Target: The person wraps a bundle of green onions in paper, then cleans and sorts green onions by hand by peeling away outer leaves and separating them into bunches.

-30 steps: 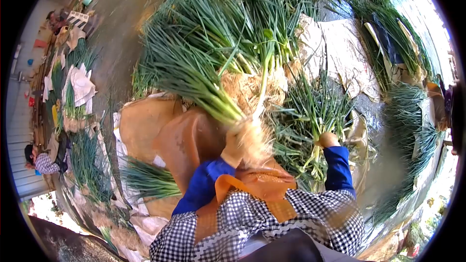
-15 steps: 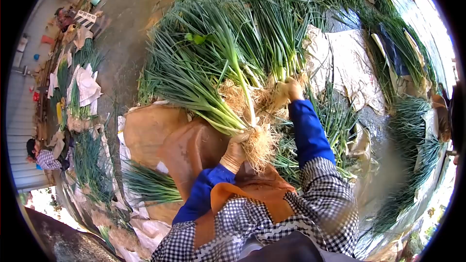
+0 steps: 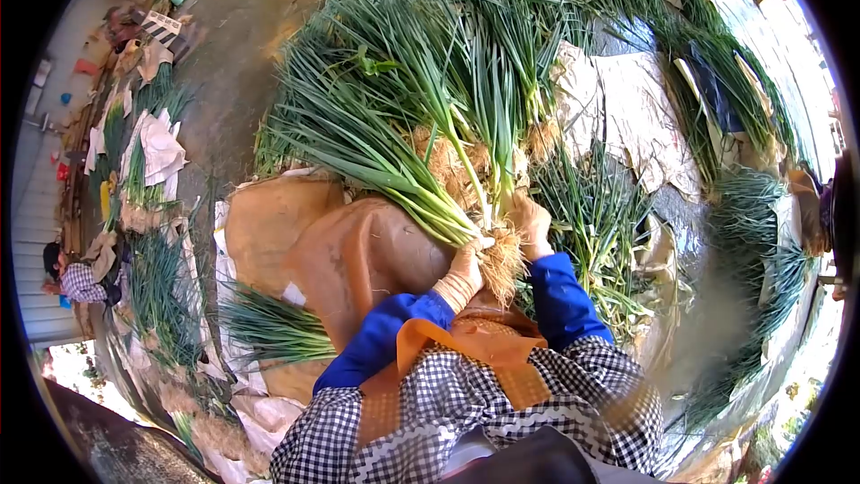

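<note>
My left hand (image 3: 460, 280) is closed round the root end of a bunch of spring onions (image 3: 408, 184), whose long green leaves fan up and to the left. Close beside it, my right hand (image 3: 532, 220) grips more spring onions (image 3: 504, 157) by their pale stalks. Tangled tan roots (image 3: 502, 266) hang between the two hands. Beyond them spreads a big heap of spring onions (image 3: 358, 36), with other root clumps (image 3: 543, 139) showing at its near edge. An orange-brown apron (image 3: 345, 255) covers my lap.
Loose leaves and stalks (image 3: 596, 233) lie to my right, near a pale sack (image 3: 640, 112). A small bunch (image 3: 278, 332) rests at my lower left. More spring onions (image 3: 757, 215) line the far right. A person (image 3: 82, 282) sits at the left edge.
My right hand has come back from the heap toward my left hand, bringing spring onions with it. My left hand's bunch has shifted slightly right.
</note>
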Available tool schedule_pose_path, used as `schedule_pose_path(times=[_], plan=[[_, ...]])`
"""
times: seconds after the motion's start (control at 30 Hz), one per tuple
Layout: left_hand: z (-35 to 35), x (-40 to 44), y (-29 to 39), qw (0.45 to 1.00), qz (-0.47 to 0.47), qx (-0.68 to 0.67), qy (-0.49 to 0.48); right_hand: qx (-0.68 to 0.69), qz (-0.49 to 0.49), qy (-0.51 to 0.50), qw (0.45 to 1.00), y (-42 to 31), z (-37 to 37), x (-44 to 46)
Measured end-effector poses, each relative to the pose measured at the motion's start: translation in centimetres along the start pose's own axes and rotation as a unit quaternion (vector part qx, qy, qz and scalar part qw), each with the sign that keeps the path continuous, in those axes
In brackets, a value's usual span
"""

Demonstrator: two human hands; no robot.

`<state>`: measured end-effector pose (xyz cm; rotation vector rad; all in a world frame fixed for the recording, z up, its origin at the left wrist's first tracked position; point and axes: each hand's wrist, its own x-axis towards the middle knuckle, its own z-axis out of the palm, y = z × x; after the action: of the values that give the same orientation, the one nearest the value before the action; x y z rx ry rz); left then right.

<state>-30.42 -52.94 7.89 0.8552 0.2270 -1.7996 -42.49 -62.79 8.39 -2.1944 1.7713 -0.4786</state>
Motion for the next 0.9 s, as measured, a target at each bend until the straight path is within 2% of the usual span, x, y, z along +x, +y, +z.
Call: schedule_pose_path(times=[0.03, 0.07, 0.1, 0.13, 0.2, 0.23, 0.27, 0.33, 0.37, 0.4, 0.43, 0.47, 0.5, 0.53, 0.6, 0.67, 0.73, 0.77, 0.8, 0.83, 0.87, 0.9], plan=[[0.0, 0.2, 0.1, 1.000, 0.005, -0.020, 0.014, 0.155, -0.008, 0.061, 0.986, 0.5, 0.4, -1.7], [-0.1, 0.3, 0.0, 0.999, 0.007, -0.041, 0.029, 0.304, -0.013, 0.119, 0.945, 1.1, 0.7, -3.5], [0.0, 0.4, 0.1, 0.997, 0.039, 0.004, 0.061, 0.293, 0.011, 0.067, 0.954, 0.6, -2.0, -4.9], [2.0, -1.0, 0.9, 0.998, 0.004, -0.040, 0.053, 0.282, 0.037, 0.014, 0.959, -0.2, -5.7, -6.0], [2.7, -1.7, 1.6, 0.997, 0.022, -0.008, 0.078, 0.361, 0.084, 0.099, 0.924, 2.9, -9.4, -7.2], [1.3, -0.6, 1.2, 0.998, 0.018, -0.034, 0.042, 0.207, 0.139, 0.074, 0.966, 6.3, -10.4, -7.2], [1.7, -0.8, 1.4, 0.999, 0.016, -0.030, 0.039, 0.049, 0.190, 0.047, 0.979, 9.2, -11.0, -7.1], [2.7, -1.6, 1.4, 0.998, 0.024, -0.061, 0.001, -0.126, 0.129, -0.169, 0.969, 11.6, -10.6, -6.5], [2.3, -1.3, 1.3, 0.998, 0.026, -0.056, -0.013, 0.062, 0.162, -0.160, 0.972, 9.0, -9.5, -5.1], [2.6, -1.7, 1.6, 0.998, 0.026, -0.057, -0.010, 0.247, 0.197, -0.144, 0.938, 6.4, -8.5, -3.6], [3.2, -2.7, 1.8, 0.997, 0.000, -0.073, -0.034, 0.447, 0.217, -0.232, 0.837, 2.0, -9.4, -2.1], [3.6, -3.1, 2.2, 0.994, -0.022, -0.084, -0.061, 0.498, 0.152, -0.277, 0.807, 0.4, -8.2, -1.3], [3.5, -3.1, 2.1, 0.995, -0.002, -0.077, -0.057, 0.516, 0.157, -0.233, 0.809, 1.8, -1.6, -1.7], [3.4, -2.8, 2.0, 0.996, 0.008, -0.077, -0.049, 0.539, 0.073, -0.215, 0.811, -1.4, -1.7, -1.1], [0.9, -1.0, 1.4, 0.998, 0.044, -0.045, -0.024, 0.282, 0.061, -0.176, 0.941, -1.6, -1.1, -1.4], [-0.9, 0.4, 0.9, 0.998, 0.032, -0.045, 0.015, 0.233, 0.053, -0.104, 0.965, -1.5, -1.0, -2.3], [-0.7, 0.5, 0.3, 0.998, 0.032, -0.045, 0.026, 0.430, 0.033, -0.018, 0.902, -1.2, -1.1, -3.6], [0.6, -0.5, 0.7, 0.998, 0.038, -0.048, 0.017, 0.281, -0.048, 0.007, 0.959, -1.3, -2.1, -4.1], [1.4, -1.0, 1.2, 0.998, 0.045, -0.049, 0.006, 0.121, -0.128, 0.033, 0.984, -1.5, -4.1, -4.5], [1.1, -0.6, 1.3, 0.996, 0.047, -0.046, 0.053, 0.189, -0.107, 0.030, 0.976, -1.8, -6.6, -5.4], [1.2, -0.7, 1.7, 0.997, 0.041, -0.050, 0.048, 0.219, -0.090, 0.036, 0.971, -0.3, -8.0, -6.5], [1.4, -1.2, 1.9, 0.997, 0.052, -0.056, 0.009, 0.297, -0.025, 0.040, 0.954, 1.5, -9.9, -7.5]])
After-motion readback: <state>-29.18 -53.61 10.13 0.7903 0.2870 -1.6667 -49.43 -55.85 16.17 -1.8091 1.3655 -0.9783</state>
